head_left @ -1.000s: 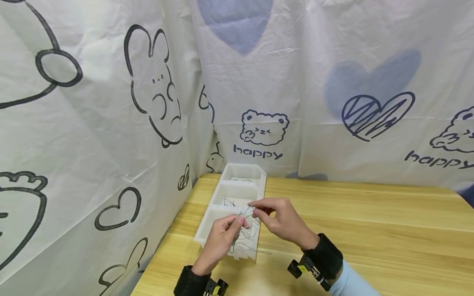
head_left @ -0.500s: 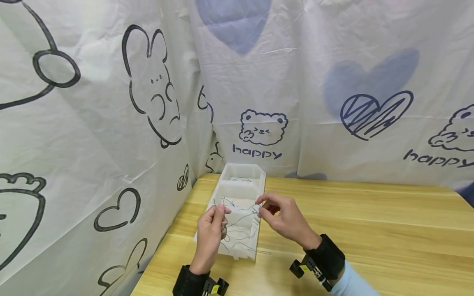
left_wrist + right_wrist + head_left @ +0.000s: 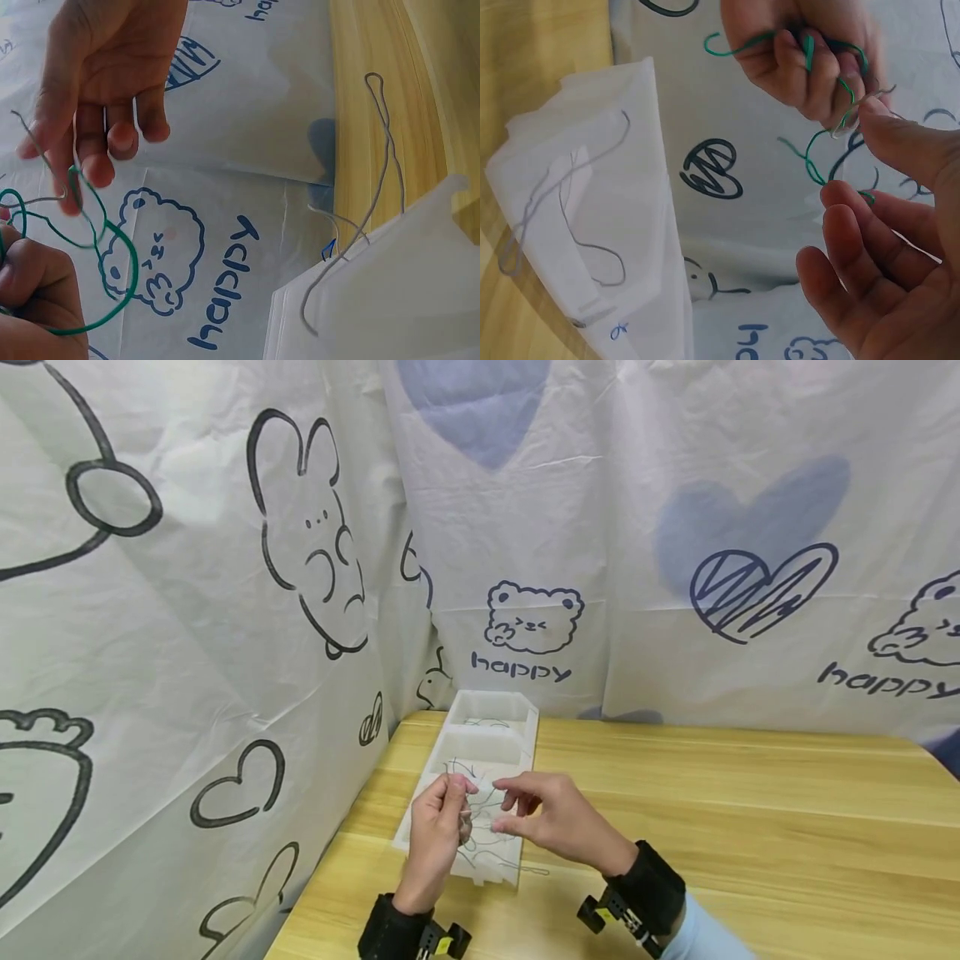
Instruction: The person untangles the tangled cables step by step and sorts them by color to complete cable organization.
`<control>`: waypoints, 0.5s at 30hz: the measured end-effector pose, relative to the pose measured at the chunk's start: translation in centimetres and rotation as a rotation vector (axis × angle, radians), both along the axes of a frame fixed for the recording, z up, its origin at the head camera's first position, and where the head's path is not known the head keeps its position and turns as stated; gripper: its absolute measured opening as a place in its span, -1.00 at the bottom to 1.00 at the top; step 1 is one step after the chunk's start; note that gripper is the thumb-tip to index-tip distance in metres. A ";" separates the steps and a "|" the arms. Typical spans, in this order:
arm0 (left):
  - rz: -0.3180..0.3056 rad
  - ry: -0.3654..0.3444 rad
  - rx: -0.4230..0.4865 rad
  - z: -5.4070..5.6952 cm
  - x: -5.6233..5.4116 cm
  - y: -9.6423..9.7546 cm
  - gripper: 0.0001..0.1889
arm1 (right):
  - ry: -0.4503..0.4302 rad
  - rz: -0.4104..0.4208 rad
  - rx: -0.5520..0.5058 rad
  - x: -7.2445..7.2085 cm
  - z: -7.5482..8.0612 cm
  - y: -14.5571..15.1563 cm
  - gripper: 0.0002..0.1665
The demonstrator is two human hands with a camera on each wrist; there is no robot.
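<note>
My left hand grips a tangle of green wire over the near part of a white compartmented bin. In the right wrist view, green loops pass between its curled fingers and a loose end sticks out. Across from it is my right hand, its thumb and fingertips spread apart. A thin grey wire runs out of the tangle, overlapping the right thumb in the right wrist view. Several thin wires lie in the bin's compartments, partly hidden by the hands.
A looped grey wire hangs over the bin's near edge above the wooden table. Printed white cloth hangs close along the left side and behind the bin. Each wrist wears a black strap with a small camera.
The hands first drew apart with strands stretched between them, then came closer again. My right thumb and fingers have parted from their pinch on the wire; the left hand keeps its grip.
</note>
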State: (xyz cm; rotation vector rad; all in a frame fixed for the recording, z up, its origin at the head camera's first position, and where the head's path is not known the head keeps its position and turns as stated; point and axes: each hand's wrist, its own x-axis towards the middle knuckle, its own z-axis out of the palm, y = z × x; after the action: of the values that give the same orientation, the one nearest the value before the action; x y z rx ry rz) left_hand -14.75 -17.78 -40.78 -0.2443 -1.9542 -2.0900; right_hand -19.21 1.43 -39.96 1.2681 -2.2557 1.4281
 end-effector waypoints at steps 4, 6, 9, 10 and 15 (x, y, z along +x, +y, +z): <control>-0.025 0.029 -0.011 -0.1 0.0 0.3 -0.61 | -0.009 0.066 0.013 0.4 -0.3 -1.0 -0.50; -0.047 0.048 -0.011 -0.1 0.0 0.4 -0.61 | -0.019 0.088 0.018 0.6 -0.2 -1.4 -0.51; -0.079 0.074 -0.016 0.0 0.0 0.5 -0.62 | -0.024 0.093 0.019 0.7 -0.1 -1.7 -0.59; -0.087 0.079 -0.016 0.0 0.0 0.5 -0.62 | -0.025 0.093 0.020 0.7 -0.1 -1.7 -0.63; -0.136 0.084 -0.009 -0.2 0.1 0.6 -0.59 | -0.014 0.124 0.027 0.5 -0.2 -1.6 -0.81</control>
State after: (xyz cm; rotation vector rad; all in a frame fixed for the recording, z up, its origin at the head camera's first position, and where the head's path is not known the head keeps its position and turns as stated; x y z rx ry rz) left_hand -14.68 -17.22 -40.94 -0.4722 -1.9484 -2.1162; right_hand -18.66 -0.17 -40.16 1.4332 -2.2487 1.4561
